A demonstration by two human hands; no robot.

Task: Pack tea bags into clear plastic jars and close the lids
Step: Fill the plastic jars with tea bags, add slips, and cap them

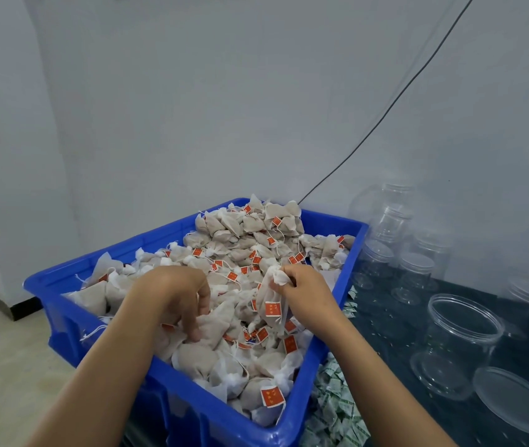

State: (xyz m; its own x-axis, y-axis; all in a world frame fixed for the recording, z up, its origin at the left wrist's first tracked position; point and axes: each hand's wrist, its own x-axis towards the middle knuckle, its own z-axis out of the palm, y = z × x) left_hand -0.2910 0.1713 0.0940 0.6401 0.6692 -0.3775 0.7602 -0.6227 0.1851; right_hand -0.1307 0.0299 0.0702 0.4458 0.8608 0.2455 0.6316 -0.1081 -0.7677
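I see my left hand [176, 295] reaching down into the blue crate [192, 411], its fingers curled round a tea bag [210, 327] that lies in the heap. My right hand [305, 291] is raised a little above the pile and pinches the gathered white top of another tea bag, a hanging tea bag [271, 301] with an orange tag on its front. The crate is filled with a pile of tea bags [256, 246], beige pouches with orange tags and white strings, piled highest at its far corner. To the right of the crate, on the dark table [402, 321], stands an open clear jar [456, 343], and its clear lid [514, 400] lies flat just beside it, nearer to me. Further back along the wall stand more capped clear jars [414, 275]. Small green-and-white sachets [334, 411] lie on the table against the crate's right side. A thin black cable [385, 117] runs slantwise across the grey wall.
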